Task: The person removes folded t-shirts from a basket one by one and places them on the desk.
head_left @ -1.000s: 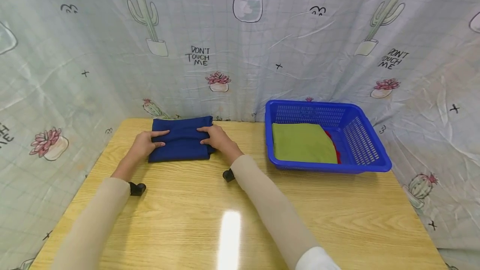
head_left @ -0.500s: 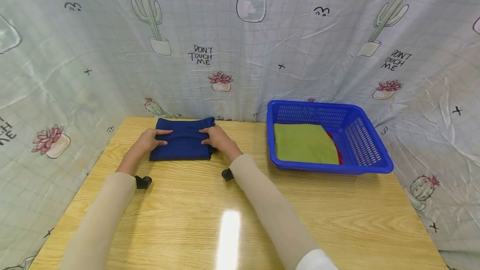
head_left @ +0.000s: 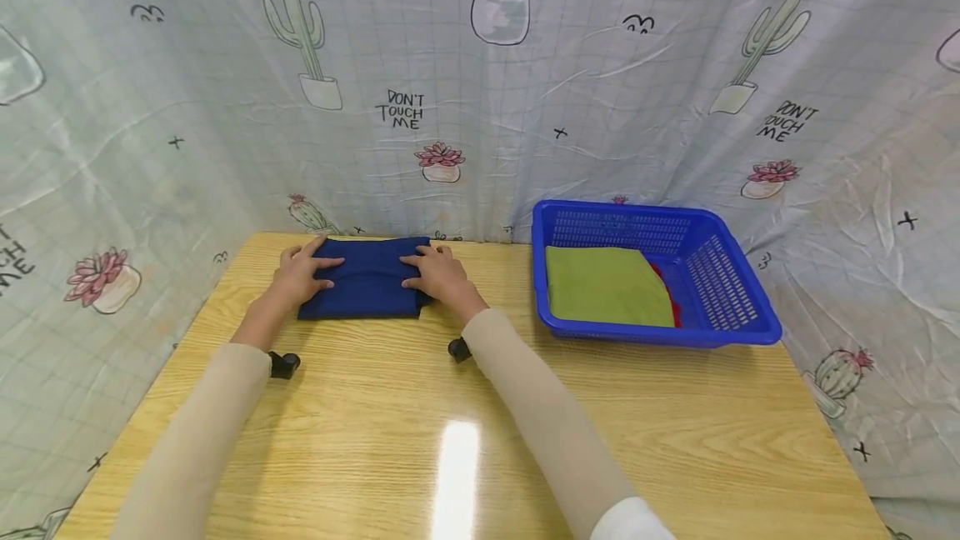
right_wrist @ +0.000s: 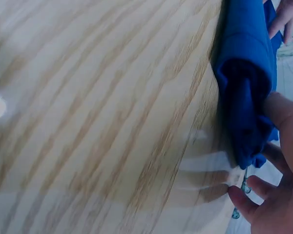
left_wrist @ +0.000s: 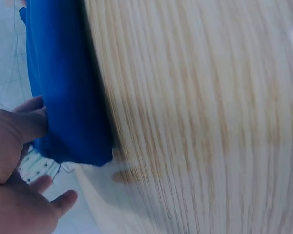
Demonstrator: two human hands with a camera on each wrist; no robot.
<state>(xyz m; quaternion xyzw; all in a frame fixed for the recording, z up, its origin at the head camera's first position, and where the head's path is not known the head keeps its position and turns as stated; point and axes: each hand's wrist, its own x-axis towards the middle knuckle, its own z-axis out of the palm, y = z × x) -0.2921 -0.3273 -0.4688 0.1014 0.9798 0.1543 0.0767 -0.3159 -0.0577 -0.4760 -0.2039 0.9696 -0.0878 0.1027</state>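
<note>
A folded dark blue cloth [head_left: 363, 282] lies at the back left of the wooden table, a crease running across it. My left hand [head_left: 298, 273] is at its left end, thumb and index finger pinching the cloth on either side of the crease while the other fingers spread past the edge. At the right end, my right hand [head_left: 441, 275] pinches it likewise between thumb and index finger. In the right wrist view the blue cloth's end [right_wrist: 246, 97] shows a rounded, hollow fold beside the thumb. Parts of the fingers are hidden in the left wrist view.
A blue plastic basket [head_left: 660, 335] with perforated walls stands at the back right of the table [head_left: 360, 423]. It holds a folded green cloth [head_left: 607, 286] and a red cloth [head_left: 667, 294], mostly covered. A printed curtain [head_left: 480, 123] hangs behind and beside the table.
My left hand has shifted slightly right, and its other fingers have spread toward the back. The right hand's fingers have spread too. The cloth's far edge looks straighter; the basket is unchanged.
</note>
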